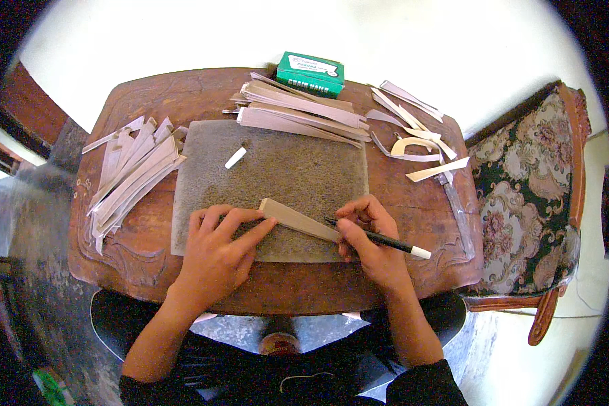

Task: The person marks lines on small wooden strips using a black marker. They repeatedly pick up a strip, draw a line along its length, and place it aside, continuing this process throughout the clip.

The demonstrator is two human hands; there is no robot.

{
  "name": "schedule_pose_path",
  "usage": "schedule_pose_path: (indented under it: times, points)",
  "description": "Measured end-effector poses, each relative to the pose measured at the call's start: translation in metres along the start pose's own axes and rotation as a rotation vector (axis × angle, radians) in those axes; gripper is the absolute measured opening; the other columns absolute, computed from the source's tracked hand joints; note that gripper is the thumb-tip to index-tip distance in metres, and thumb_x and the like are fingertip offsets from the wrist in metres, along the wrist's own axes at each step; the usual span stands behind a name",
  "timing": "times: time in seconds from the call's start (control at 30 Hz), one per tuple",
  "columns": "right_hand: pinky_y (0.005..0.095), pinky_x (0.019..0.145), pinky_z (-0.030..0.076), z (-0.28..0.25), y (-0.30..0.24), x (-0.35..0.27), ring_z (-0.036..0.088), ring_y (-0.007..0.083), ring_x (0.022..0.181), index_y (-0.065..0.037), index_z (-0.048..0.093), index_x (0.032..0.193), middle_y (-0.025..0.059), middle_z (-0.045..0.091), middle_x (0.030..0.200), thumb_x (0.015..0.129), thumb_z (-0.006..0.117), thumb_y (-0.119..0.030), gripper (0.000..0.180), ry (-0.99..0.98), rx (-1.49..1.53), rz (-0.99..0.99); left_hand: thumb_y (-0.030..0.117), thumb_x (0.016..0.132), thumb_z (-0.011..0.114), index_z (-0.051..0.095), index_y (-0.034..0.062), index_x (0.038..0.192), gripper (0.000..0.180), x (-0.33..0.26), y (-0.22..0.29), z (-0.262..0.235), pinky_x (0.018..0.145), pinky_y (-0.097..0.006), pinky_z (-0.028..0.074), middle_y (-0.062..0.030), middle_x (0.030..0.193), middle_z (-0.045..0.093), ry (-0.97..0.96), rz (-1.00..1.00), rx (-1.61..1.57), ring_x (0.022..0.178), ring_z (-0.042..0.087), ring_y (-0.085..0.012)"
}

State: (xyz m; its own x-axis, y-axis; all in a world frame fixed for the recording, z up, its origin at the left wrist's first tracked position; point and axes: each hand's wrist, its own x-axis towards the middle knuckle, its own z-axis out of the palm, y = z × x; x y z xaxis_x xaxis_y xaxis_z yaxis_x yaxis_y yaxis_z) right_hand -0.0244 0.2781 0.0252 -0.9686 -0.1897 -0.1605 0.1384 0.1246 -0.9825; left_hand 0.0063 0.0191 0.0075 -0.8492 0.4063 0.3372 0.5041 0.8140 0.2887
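A tapered grey-brown strip point(298, 220) lies slanting across the near part of the dark mat point(291, 169). At its wider end my left hand point(218, 256) holds it down with thumb and forefinger. My right hand point(375, 240) is closed around a black marker point(389, 241) with a white tail end, the marker's tip pointing at the strip near its narrow end. Right fingers also rest beside that narrow end; whether they press on it is hidden. A small white cap point(235, 158) lies on the mat, beyond my left hand.
Bundles of similar strips point(139, 166) sit at the left and more strips point(301, 111) at the back, near a green box point(310, 73). Loose curved offcuts point(416, 145) are scattered on the right of the carved wooden table point(298, 287). A floral chair point(528, 189) stands close on the right.
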Motion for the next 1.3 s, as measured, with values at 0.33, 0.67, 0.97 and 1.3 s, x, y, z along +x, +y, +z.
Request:
schedule_pose_path:
  times: [0.33,0.67,0.97,1.3]
  points:
    - [0.0292,0.062,0.048,-0.01,0.024,0.013,0.058,0.0146,0.066,-0.005,0.062,0.084,0.0041,0.063,0.076,0.075,0.075,-0.006,0.016,-0.045,-0.161,-0.328,0.008,0.075,0.069,0.071,0.018,0.123,0.049,-0.002,-0.001,0.001,0.094,-0.045,0.039,0.0001,0.12,0.063,-0.002,-0.019,-0.011,0.111,0.054,-0.0262]
    - [0.0251,0.065,0.048,-0.007,0.022,0.005,0.06,0.012,0.073,-0.005,0.053,0.076,0.0055,0.059,0.078,0.075,0.075,0.003,0.023,0.006,-0.308,-0.262,0.007,0.075,0.068,0.071,0.0182,0.124,0.05,-0.003,-0.002,0.004,0.095,-0.044,0.039,0.0001,0.12,0.063,0.004,-0.03,-0.045,0.11,0.054,-0.0262]
    - [0.0324,0.06,0.047,-0.004,0.022,0.008,0.06,0.0201,0.065,-0.004,0.053,0.071,0.0081,0.058,0.072,0.07,0.077,-0.009,0.025,0.063,-0.328,-0.294,0.003,0.08,0.067,0.071,0.0178,0.124,0.047,0.002,0.002,-0.002,0.099,-0.046,0.043,-0.0048,0.12,0.066,-0.026,-0.05,-0.049,0.108,0.056,-0.0323]
    - [0.032,0.058,0.045,-0.003,0.021,0.008,0.058,0.0195,0.064,-0.004,0.054,0.072,0.0075,0.057,0.072,0.07,0.077,-0.009,0.023,0.062,-0.348,-0.286,0.002,0.078,0.067,0.072,0.0183,0.123,0.048,0.002,0.002,-0.002,0.098,-0.046,0.043,-0.0044,0.12,0.065,-0.018,-0.047,-0.056,0.108,0.056,-0.0321]
